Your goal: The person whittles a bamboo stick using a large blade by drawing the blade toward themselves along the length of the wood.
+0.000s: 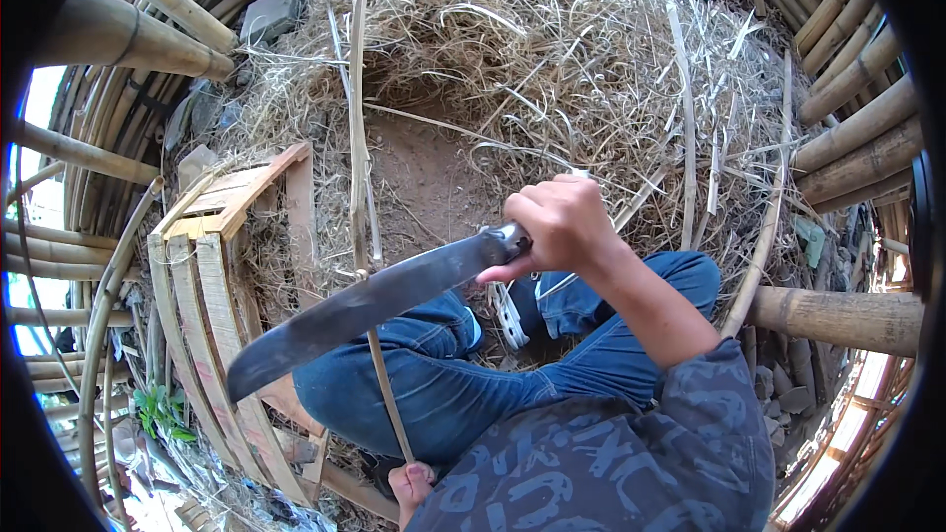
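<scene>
My right hand (562, 225) is closed round the handle of a machete (370, 303), raised over my lap. Its broad dark blade slants down to the left, with the tip above the wooden crate. My left hand (410, 483), low beside my hip, grips the near end of a thin bamboo strip (389, 389). Away from me the strip runs under the blade, and a long pale length continues in line beyond it. The blade hides where the two meet, so contact between blade and strip is unclear.
Slatted wooden crate (212, 276) stands at my left. Dry shavings (552, 49) heap ahead, around bare soil (434, 172). Bamboo poles (838, 320) wall both sides. Another long strip (685, 89) lies to the right. My legs are folded beneath the machete.
</scene>
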A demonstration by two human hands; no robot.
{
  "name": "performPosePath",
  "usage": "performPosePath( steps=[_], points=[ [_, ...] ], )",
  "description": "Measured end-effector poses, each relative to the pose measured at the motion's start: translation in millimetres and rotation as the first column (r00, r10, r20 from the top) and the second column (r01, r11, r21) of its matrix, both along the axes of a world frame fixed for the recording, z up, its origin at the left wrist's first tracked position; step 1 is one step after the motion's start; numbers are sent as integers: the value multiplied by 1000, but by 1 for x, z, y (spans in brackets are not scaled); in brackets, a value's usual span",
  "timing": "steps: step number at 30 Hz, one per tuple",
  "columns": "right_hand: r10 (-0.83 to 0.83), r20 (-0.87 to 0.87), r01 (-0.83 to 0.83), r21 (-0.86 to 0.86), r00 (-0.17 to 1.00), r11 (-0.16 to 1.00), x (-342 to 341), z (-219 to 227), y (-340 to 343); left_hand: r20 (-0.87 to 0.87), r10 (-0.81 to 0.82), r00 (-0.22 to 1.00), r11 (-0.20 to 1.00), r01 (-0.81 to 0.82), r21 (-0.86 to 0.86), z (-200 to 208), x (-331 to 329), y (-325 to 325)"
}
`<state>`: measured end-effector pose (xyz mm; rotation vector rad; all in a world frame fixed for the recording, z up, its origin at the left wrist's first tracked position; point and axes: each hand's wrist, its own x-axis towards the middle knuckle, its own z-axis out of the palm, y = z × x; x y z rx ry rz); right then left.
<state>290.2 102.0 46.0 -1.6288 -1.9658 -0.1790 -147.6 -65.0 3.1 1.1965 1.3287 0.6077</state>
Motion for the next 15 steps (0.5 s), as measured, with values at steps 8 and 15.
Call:
performPosePath(
  steps=[8, 15],
  points=[
    [186, -177, -200, -62, 966, 978, -54, 8, -20, -20, -45, 999, 998, 45, 33, -7, -3, 9],
    [16, 10, -16, -20, 1000, 1000, -8, 14, 13, -40, -104, 994, 991, 107, 82, -13, -3, 15]
  ],
)
